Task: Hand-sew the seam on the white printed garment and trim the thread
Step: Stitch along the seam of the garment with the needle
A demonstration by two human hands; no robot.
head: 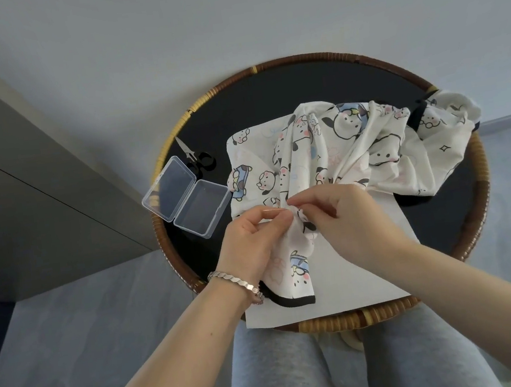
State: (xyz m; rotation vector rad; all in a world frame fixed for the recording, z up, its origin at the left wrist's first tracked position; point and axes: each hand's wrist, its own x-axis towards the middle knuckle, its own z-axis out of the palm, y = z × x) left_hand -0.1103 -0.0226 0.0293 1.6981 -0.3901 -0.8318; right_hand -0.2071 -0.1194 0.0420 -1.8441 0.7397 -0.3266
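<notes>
One wide-angle view, worn on the person's head, looks forward and steeply down. It sits close above the left hand (249,243) and right hand (348,217), which meet just below frame centre on the white cartoon-printed fabric garment (354,141). The round black surface with a woven rattan rim (295,59) fills the middle. The grey-trousered legs (271,370) enter at 6 o'clock, and the forearms at 7 and 4 o'clock.
</notes>
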